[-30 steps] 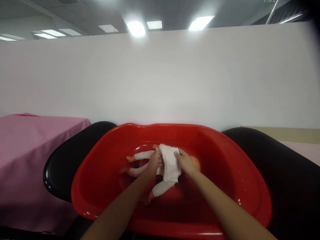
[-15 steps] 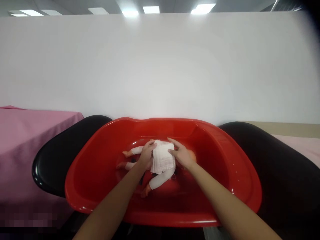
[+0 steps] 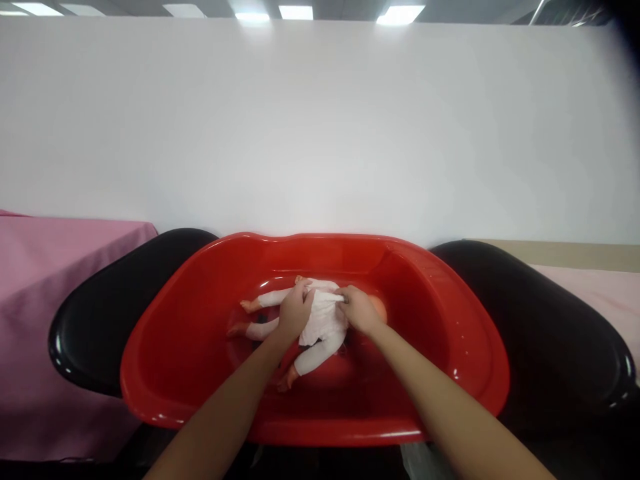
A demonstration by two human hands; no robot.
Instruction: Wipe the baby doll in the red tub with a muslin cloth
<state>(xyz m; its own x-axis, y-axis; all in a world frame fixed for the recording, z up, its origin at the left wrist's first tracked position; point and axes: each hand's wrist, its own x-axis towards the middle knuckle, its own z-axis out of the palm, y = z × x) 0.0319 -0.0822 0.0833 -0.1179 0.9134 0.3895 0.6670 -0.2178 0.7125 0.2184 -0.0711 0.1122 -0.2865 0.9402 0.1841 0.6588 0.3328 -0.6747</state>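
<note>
A baby doll (image 3: 313,359) with white sleeves and legs lies in the red baby bathtub (image 3: 170,400). Its feet point left, and its head is at the right, mostly behind my right hand. Over its torso is a thin white cloth (image 3: 327,315), pulled into a taut fold between my hands. My left hand (image 3: 296,308) pinches the cloth's left part, fingers closed. At the right end of the fold, my right hand (image 3: 359,308) grips the cloth with fingers closed. Whether the cloth is separate from the doll's clothing is hard to tell.
Black side trays (image 3: 95,320) flank the tub, with another black one (image 3: 540,320) at the right. A pink-covered table (image 3: 60,267) stands on the left. Behind the tub rises a white wall (image 3: 320,133).
My right hand has closed from spread fingers into a grip on the cloth. The cloth went from lying flat to bunched and stretched between both hands. The view has shifted slightly.
</note>
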